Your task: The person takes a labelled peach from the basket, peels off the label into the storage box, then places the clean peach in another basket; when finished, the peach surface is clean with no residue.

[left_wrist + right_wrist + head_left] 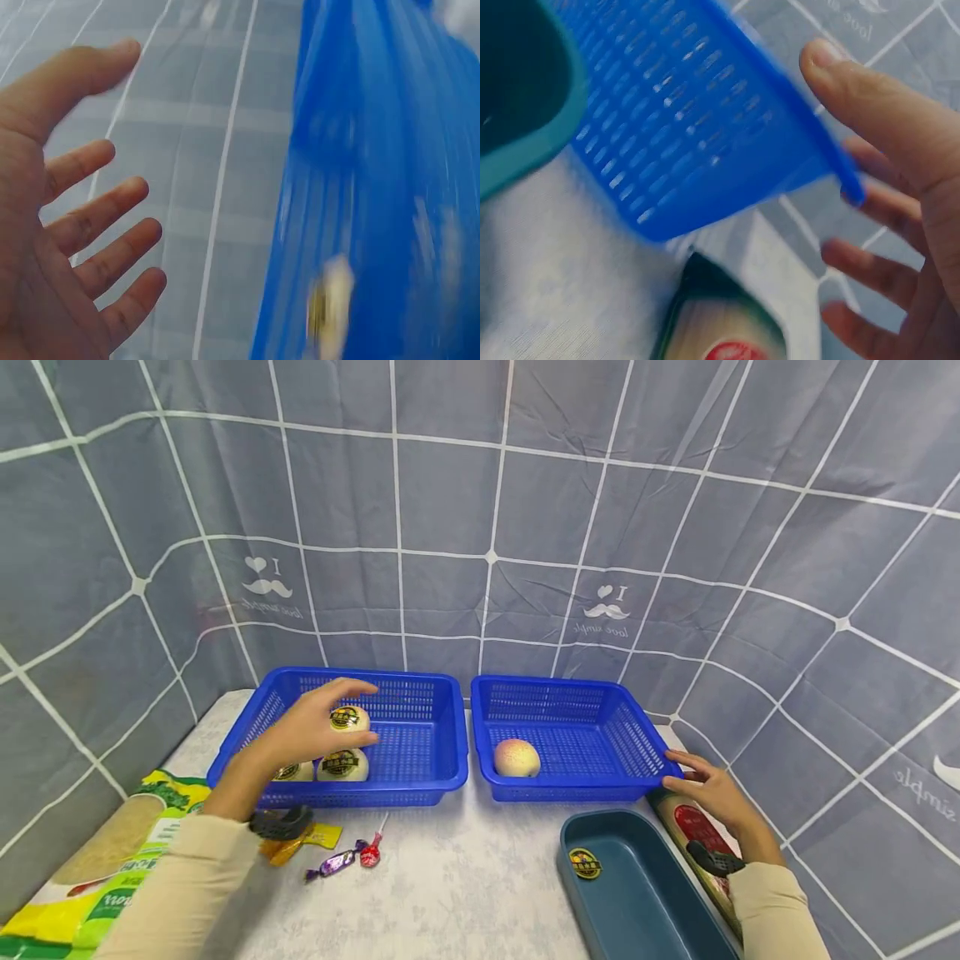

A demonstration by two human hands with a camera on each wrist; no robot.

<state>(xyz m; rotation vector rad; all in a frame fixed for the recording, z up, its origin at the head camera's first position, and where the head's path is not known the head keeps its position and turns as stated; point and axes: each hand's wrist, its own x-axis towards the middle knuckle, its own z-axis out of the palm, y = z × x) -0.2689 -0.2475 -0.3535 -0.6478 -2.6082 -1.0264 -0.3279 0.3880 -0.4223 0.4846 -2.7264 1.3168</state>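
The left hand (303, 731) (fingers spread, holding nothing) hangs above the round cream bun (349, 719) in the left blue plastic basket (420, 777). The right hand (712, 793) lies flat-fingered on the right blue plastic basket (652, 777); a push might slide it.

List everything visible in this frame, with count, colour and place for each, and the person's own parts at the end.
left basket: 1, blue, back left of the table
right basket: 1, blue, beside the left one
labelled round items: 3, pale with dark and gold stickers, in the left basket
peach-like fruit: 1, pink and yellow, in the right basket
tray: 1, teal, front right, one sticker inside
red-labelled packet: 1, green edged, right of the tray
large bag: 1, yellow and green, front left
wrapped sweets: several, purple, red and yellow, in front of the left basket
table: 1, pale patterned
backdrop cloth: grey with white grid
left hand: open, over the left basket
right hand: open, at the right basket's corner
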